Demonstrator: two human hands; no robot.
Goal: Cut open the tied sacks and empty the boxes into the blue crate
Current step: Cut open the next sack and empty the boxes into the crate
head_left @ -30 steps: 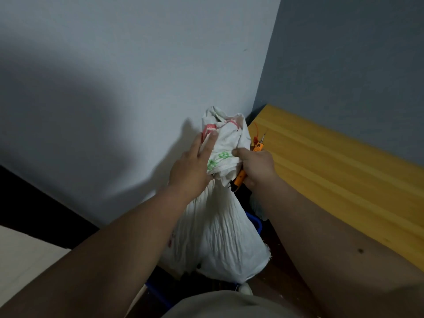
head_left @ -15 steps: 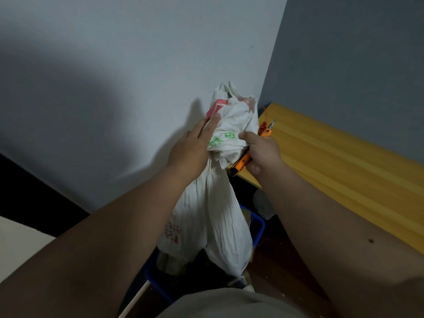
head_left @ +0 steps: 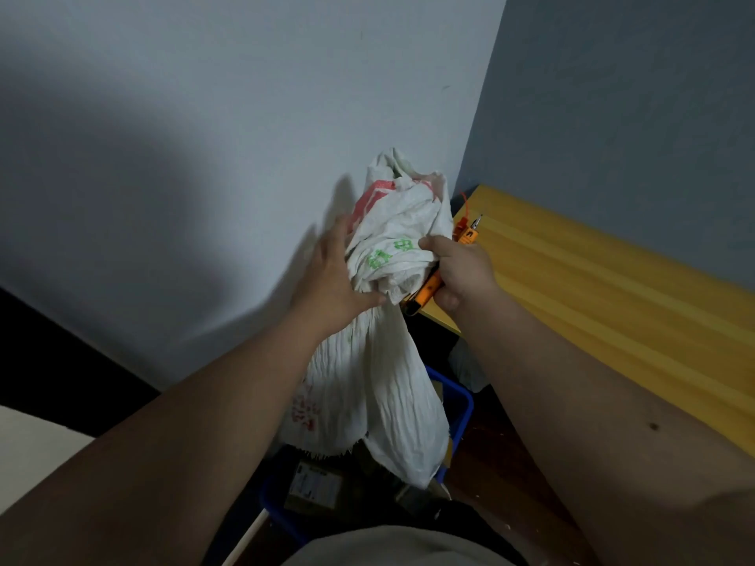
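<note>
A crumpled white woven sack [head_left: 384, 386] with green and red print hangs mouth-down over the blue crate [head_left: 462, 406]. My left hand [head_left: 331, 279] grips the bunched upper end of the sack from the left, thumb wrapped under it. My right hand [head_left: 457, 271] holds an orange cutter [head_left: 425, 294] in its fist, and its thumb presses the sack from the right. The cutter's tip sticks out beyond the hand. Cardboard boxes [head_left: 314, 484] lie in the crate below the sack's frayed open end.
A yellow wooden tabletop [head_left: 604, 296] runs along the right, close to my right hand. An orange tie [head_left: 463, 214] pokes up by its corner. Grey walls meet in the corner behind the sack. A pale surface [head_left: 28, 451] lies at lower left.
Both hands have raised the sack's bunched end higher and slightly right. The sack's lower end now hangs looser above the crate, and boxes show underneath.
</note>
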